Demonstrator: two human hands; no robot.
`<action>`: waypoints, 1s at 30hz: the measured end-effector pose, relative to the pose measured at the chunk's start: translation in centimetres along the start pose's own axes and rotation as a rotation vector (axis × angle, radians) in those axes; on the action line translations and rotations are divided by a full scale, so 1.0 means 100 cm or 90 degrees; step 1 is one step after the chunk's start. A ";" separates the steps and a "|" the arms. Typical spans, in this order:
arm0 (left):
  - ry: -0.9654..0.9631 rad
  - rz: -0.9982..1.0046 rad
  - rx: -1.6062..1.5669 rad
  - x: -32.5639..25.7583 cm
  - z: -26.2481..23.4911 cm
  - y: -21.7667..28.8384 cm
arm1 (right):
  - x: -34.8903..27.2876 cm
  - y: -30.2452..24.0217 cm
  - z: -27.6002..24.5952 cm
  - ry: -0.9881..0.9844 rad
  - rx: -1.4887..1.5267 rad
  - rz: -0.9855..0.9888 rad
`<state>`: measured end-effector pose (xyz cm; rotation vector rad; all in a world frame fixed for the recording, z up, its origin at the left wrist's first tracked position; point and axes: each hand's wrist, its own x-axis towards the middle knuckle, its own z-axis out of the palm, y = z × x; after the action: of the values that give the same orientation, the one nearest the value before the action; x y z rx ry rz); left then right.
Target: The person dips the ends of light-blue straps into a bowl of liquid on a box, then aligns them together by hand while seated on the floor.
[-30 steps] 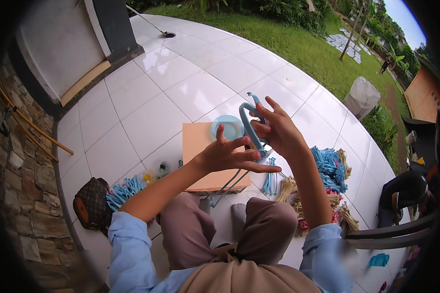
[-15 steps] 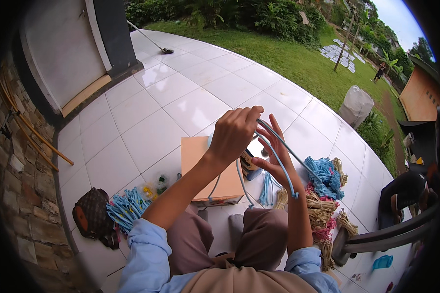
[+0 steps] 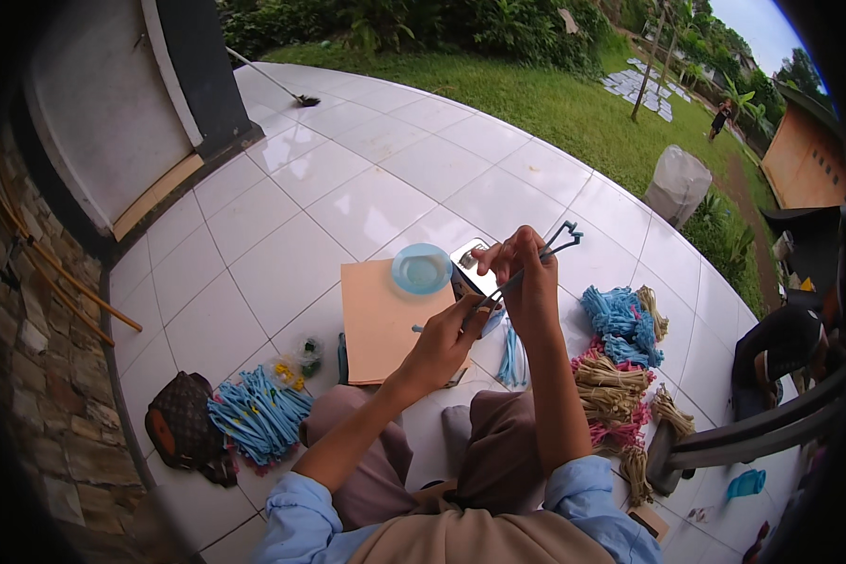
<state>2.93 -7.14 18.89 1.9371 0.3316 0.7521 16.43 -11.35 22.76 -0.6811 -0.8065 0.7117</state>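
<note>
Hands meet above the lap: right hand (image 3: 526, 273) fingers pinch a thin blue strip (image 3: 545, 254), left hand (image 3: 446, 343) grips its lower end. Bending looks barely begun; blue bundles (image 3: 254, 414) wait unused on the floor (image 3: 367, 197).

Glossy white ceramic floor tiles (image 3: 348, 202). Matt tan cardboard sheet (image 3: 381, 324); translucent pale-blue plastic lid (image 3: 421, 269). Rough grey stone wall (image 3: 42, 376); brown patterned leather-look bag (image 3: 180, 428).

Soft overcast daylight from the open lawn (image 3: 573, 103) ahead of me, faint shadows, mild sheen on white tiles (image 3: 348, 207), heavy fisheye bending, black vignetted rim.
</note>
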 end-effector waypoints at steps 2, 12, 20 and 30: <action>-0.090 -0.077 -0.139 0.002 0.001 0.001 | 0.003 -0.002 0.003 0.021 -0.047 0.000; 0.002 -0.109 -0.244 -0.009 0.020 -0.023 | 0.000 -0.002 0.010 -0.041 -0.082 0.030; 0.045 -0.104 -0.313 -0.005 0.010 -0.021 | -0.010 0.003 -0.006 -0.150 -0.065 0.140; -0.024 -0.128 -0.297 -0.008 -0.006 -0.029 | -0.014 0.013 0.004 -0.148 -0.144 0.173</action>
<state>2.15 -5.74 16.20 1.4524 0.2914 0.5968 15.01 -11.58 21.46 -0.9353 -1.0287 0.9671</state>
